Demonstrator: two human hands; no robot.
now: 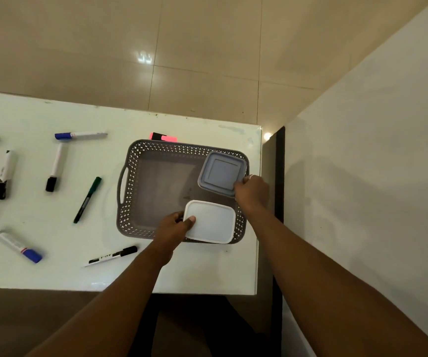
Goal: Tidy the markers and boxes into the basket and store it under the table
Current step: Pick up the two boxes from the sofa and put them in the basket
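A grey plastic basket with lattice walls sits at the glossy white table's right end. The left hand grips a smooth, rounded-square white box, thumb on its lid, at the basket's near right corner, and the right hand curls its fingers round a corner of a square, lidded grey box at its far right corner. The white box seems to overlap the near rim, so released there it may tip out, and a shove could slide the light basket off the table's right edge; round capped markers lie scattered over the table's left half.
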